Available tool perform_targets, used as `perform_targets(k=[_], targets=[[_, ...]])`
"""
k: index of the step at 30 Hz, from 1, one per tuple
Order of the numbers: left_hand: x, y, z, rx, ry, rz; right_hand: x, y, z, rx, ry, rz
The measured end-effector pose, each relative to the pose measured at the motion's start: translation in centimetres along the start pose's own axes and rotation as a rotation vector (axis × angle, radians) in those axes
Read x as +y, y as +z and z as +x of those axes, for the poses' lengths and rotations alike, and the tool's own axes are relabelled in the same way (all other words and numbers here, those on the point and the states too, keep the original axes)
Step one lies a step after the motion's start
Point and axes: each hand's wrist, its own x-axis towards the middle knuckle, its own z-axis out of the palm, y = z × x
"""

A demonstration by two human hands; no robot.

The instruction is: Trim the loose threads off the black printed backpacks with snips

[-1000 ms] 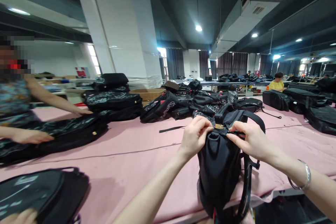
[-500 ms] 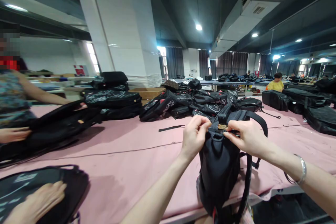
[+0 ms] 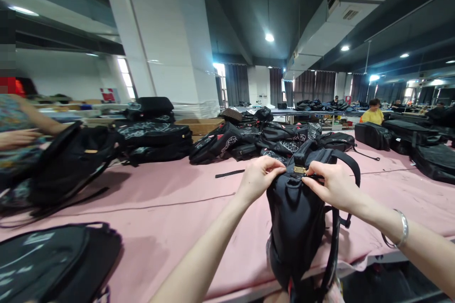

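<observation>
A black backpack (image 3: 296, 227) stands upright at the near edge of the pink-covered table (image 3: 185, 218), straps hanging on its right side. My left hand (image 3: 259, 177) pinches the fabric at the top of the bag, left of a small gold clasp (image 3: 299, 169). On the clasp's right, my right hand (image 3: 332, 184), a silver bangle on its wrist, pinches the zipper area. Both hands are closed on the top of the bag.
A co-worker at the far left lifts another black backpack (image 3: 71, 161) off the table. A flat black bag (image 3: 53, 260) lies at the near left. Piles of black bags (image 3: 270, 139) cover the table's far side. A person in yellow (image 3: 373, 112) sits at a far table.
The co-worker's bag at the left has been raised from lying flat to held up. A hand that rested on the near-left bag is gone. My hands have barely shifted on the backpack top.
</observation>
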Motion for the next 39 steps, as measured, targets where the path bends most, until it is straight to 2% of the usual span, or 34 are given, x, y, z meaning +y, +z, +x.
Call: perform_targets(k=[3,6,11,13,18,22,27,33,39], targets=[[0.2,0.2,-0.2,0.019,0.071,0.133,-0.1,0.0,-0.2,0.006,-0.001,-0.006],[0.3,1.1,-0.9,0.125,-0.005,0.066,-0.1,0.0,-0.4,0.015,-0.014,-0.010],[0.3,2.5,-1.7,0.255,-0.396,-0.522,-0.2,-0.1,-0.7,0.028,-0.031,0.005],[0.5,2.6,-2.0,0.304,-0.474,-0.698,-0.2,-0.1,-0.8,0.029,-0.027,0.029],[1.7,2.7,-2.6,0.483,-0.446,-0.795,-0.5,-0.1,-0.9,0.021,-0.022,0.069],[2.8,2.9,-3.0,0.560,-0.458,-0.903,-1.0,-0.2,-1.1,0.021,-0.035,0.074],[3.2,3.4,-3.1,0.534,-0.464,-0.871,-1.8,-0.1,-0.9,0.019,-0.093,0.007],[3.6,3.9,-3.3,0.618,-0.463,-0.749,-2.9,0.2,0.0,-0.018,-0.031,-0.144],[4.2,3.8,-3.4,0.609,-0.468,-0.791,-2.6,0.4,0.0,-0.003,-0.039,-0.169]])
